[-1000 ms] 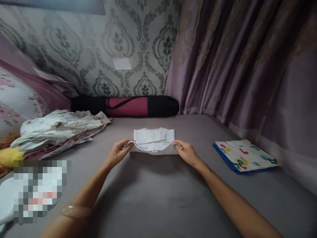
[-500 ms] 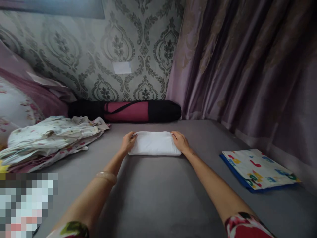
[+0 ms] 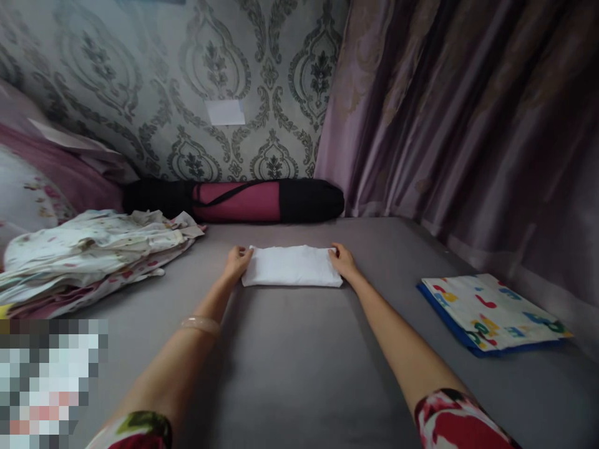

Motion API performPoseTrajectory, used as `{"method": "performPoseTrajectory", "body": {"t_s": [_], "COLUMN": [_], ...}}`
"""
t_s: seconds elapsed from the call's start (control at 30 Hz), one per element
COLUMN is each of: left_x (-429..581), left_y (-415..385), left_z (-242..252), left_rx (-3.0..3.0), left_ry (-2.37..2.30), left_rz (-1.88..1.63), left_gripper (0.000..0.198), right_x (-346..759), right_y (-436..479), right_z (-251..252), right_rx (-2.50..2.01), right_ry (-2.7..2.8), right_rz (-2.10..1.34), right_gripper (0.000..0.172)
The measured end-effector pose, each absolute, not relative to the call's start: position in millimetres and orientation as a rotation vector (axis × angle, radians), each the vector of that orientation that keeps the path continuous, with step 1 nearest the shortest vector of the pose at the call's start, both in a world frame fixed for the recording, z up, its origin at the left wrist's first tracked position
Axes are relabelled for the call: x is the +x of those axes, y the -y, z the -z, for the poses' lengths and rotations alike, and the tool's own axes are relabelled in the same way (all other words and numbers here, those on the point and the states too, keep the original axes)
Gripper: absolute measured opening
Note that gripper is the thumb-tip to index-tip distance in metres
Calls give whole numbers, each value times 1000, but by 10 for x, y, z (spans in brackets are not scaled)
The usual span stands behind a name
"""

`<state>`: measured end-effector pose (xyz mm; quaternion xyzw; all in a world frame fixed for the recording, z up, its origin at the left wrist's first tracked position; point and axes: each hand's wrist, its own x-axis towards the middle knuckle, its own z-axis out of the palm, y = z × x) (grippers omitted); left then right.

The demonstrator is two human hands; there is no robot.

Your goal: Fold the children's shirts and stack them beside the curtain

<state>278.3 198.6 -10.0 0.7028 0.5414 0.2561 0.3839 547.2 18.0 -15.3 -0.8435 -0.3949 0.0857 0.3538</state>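
Note:
A white cloth (image 3: 292, 267), folded into a flat, wide rectangle, lies on the grey bed sheet (image 3: 290, 362) in front of me. My left hand (image 3: 237, 260) pinches its far left corner, fingers bent at the edge. At the opposite end, my right hand (image 3: 343, 257) grips the far right corner, with the thumb on the near side and the fingers behind. Some fingertips of both hands are hidden by the cloth. A pale bangle (image 3: 200, 323) circles my left forearm.
A rumpled pile of patterned cloth (image 3: 93, 249) lies at left. A folded letter-print cloth with blue underside (image 3: 496, 312) is at right. Along the wall rests a long black and maroon bag (image 3: 243, 201). Purple curtains (image 3: 421, 112) hang at right. The lower left corner is pixelated.
The cloth's far edge, slightly curved before, now lies straighter and flatter. My hands have shifted slightly at its corners, the left one a little outward. The view has tilted down slightly.

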Motion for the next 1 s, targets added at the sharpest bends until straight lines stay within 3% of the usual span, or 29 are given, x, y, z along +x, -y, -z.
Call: {"method": "performPoseTrajectory", "body": {"t_s": [0.33,0.67,1.0], "left_x": [2222,2216,2190], "left_y": [-1554,-1525,-1458], "left_z": [-121,-122,-98], "left_rx": [1691,1773,1800], "left_ry": [-1191,-1251,-1068], "left_rz": [-318,-346,-393], "left_gripper": [47,15,33], "right_x": [5222,5106,4989], "right_y": [239,457,485], "right_z": [66,-118,-132], "right_rx": [-2358,-2162,-1953], "right_ry": [948,990,736], "right_rz": [-444,-722,-863], "right_gripper": [29,15,7]}}
